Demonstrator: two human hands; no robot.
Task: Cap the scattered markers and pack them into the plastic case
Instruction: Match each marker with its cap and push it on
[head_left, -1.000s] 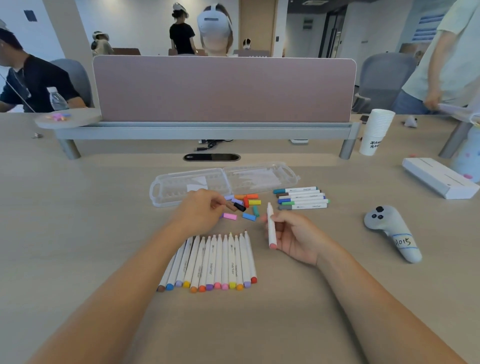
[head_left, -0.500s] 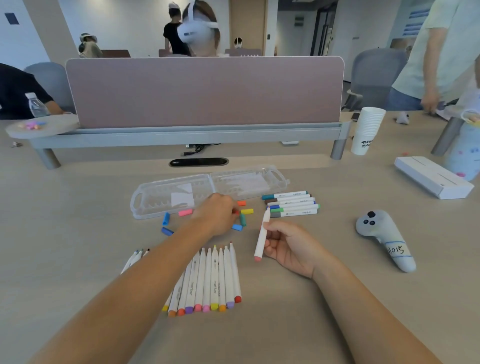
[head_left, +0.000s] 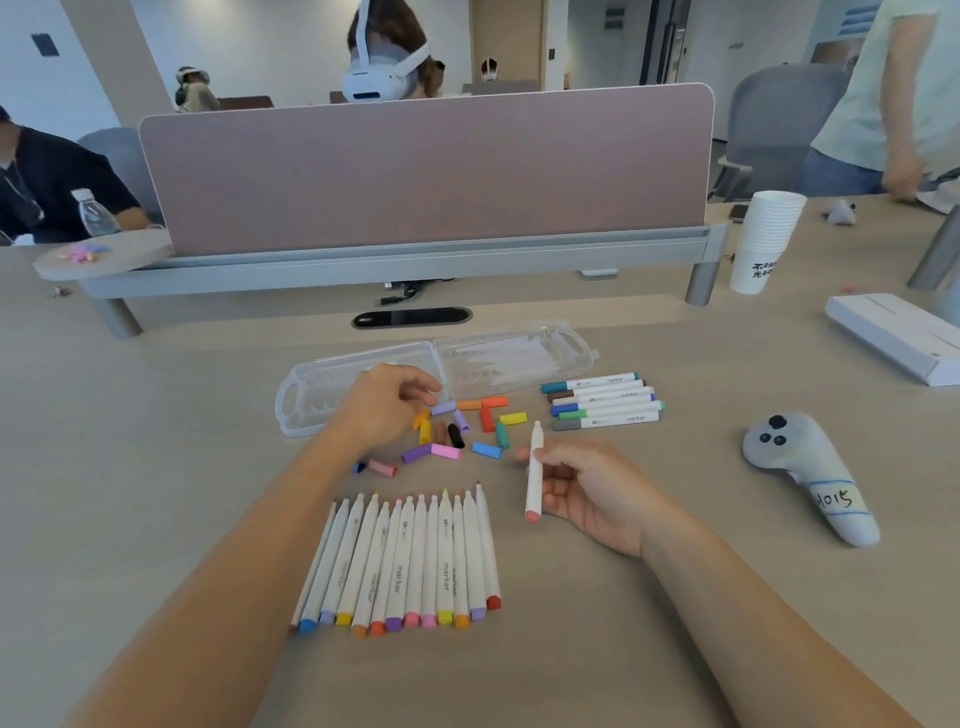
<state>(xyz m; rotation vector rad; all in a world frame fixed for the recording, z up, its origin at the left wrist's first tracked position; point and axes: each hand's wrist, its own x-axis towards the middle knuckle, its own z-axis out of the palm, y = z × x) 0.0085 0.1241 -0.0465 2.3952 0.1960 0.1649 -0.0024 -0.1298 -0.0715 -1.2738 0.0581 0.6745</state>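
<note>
Seen from the head camera, the left hand (head_left: 387, 402) has drawn back to the left since half a second ago. Then it lay over the heap of caps (head_left: 467, 426). Now most of the heap shows, and the hand hovers over its left side and the near edge of the plastic case (head_left: 519, 358). The marker (head_left: 534, 473) in the right hand (head_left: 587, 488) leaned left then and now stands nearly upright.

The left hand's fingers are loosely curled, with the fingertips just above a lilac cap. I cannot tell whether they pinch anything. The right hand grips the uncapped marker at mid-barrel between thumb and fingers, bare tip up and pink end down.

The clear case lies open and flat on the table (head_left: 156, 415) behind the caps, with no markers in it. A row of uncapped markers (head_left: 415, 561) lies side by side near the person, tips pointing away. A small group of capped markers (head_left: 602, 402) lies right of the caps, just beside the case.

Further right rest a grey controller (head_left: 810, 478), a white box (head_left: 898, 335) and a stack of paper cups (head_left: 763, 239). A pink divider (head_left: 426, 166) stands across the table behind the case.
</note>
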